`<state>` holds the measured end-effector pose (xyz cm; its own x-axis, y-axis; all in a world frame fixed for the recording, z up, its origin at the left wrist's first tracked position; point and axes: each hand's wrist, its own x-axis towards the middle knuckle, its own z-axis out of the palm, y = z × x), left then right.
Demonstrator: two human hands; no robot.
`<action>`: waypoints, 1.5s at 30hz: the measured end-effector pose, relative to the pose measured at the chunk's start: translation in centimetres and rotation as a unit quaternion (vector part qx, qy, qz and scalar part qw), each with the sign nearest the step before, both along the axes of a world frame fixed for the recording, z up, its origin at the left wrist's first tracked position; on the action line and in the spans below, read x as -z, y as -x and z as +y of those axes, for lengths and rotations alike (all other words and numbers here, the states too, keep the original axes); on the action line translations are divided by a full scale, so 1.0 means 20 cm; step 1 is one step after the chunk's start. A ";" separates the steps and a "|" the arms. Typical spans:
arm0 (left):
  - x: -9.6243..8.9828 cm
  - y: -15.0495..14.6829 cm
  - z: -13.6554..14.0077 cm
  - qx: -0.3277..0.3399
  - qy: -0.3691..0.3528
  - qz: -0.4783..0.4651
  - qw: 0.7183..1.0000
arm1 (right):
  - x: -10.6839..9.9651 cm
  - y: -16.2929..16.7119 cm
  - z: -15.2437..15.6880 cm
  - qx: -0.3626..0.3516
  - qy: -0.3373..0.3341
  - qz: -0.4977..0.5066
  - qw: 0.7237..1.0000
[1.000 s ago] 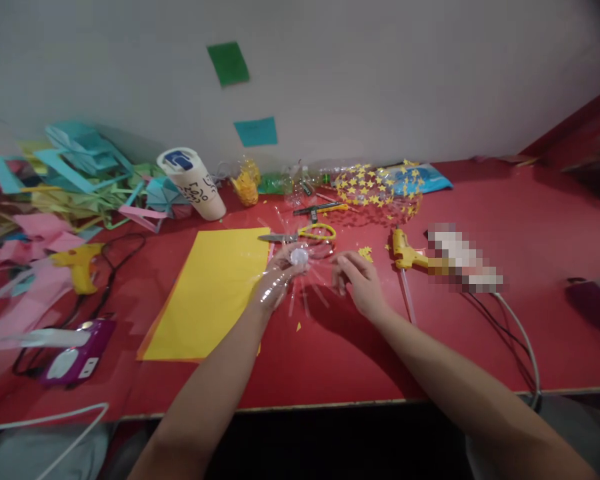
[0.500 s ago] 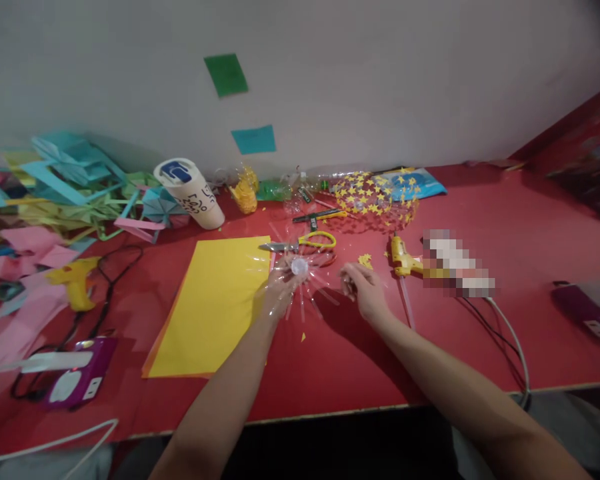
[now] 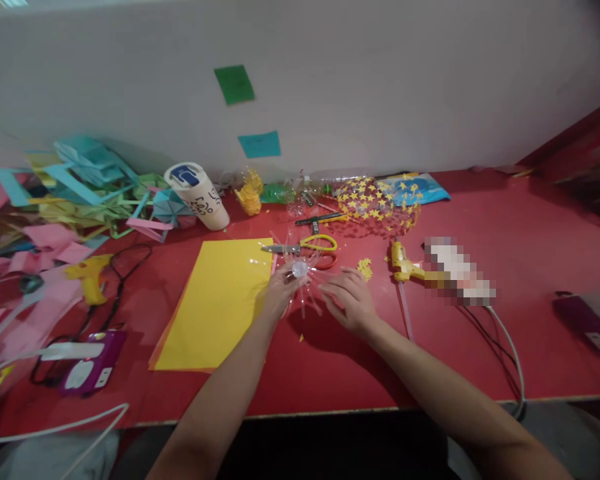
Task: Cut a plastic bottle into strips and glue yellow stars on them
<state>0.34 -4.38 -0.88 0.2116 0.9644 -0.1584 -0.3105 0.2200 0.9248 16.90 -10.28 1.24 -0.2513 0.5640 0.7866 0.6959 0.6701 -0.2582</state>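
My left hand (image 3: 280, 291) is closed around a clear plastic bottle piece (image 3: 300, 269) cut into thin strips that splay out like rays. Its round whitish centre faces up. On the other side, my right hand (image 3: 350, 301) is open, its fingers stretched toward the strips; whether they touch is hard to make out. Just beyond the bottle piece lie scissors (image 3: 323, 244) with a yellow and a red handle loop. A small heap of yellow paper stars (image 3: 365, 269) sits past my right hand. Yellow paper sheets (image 3: 210, 307) lie beside my left forearm.
To the right are a yellow glue gun (image 3: 401, 262) and a blurred-out item (image 3: 457, 267). A star-covered clear piece (image 3: 375, 200) stands at the back. On the left are a white tumbler (image 3: 200, 197), folded paper (image 3: 93, 167), another glue gun (image 3: 90, 277) and a purple power strip (image 3: 95, 360).
My right hand has moved left to the strips, and its curled fingers have stretched out. The left hand keeps its hold on the bottle piece. The view has shifted slightly.
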 end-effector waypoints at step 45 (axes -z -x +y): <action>-0.04 0.01 0.05 0.041 0.030 -0.078 0.996 | -0.41 -0.08 0.28 -0.079 0.374 0.205 0.901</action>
